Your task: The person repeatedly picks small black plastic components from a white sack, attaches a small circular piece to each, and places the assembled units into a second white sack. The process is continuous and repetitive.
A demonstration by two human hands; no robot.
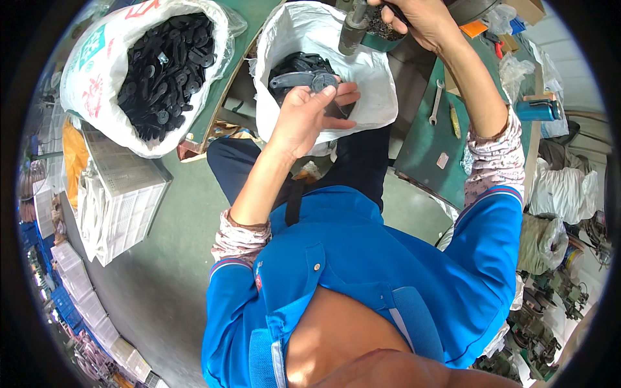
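My left hand pinches a dark grey plastic part, long with a round end, between thumb and fingers. It is held above a white woven sack with more black parts inside, between my knees and the bench. At the top edge my right hand is closed around a black handle, partly cut off by the picture's edge. Left of that hand stands a grey metal cylinder belonging to a machine, with a dark green base beside it.
A second white sack, full of black plastic parts, stands at the upper left. Below it is a white plastic crate. On the green bench at right lie a wrench, a yellow-handled tool and a blue cylindrical object.
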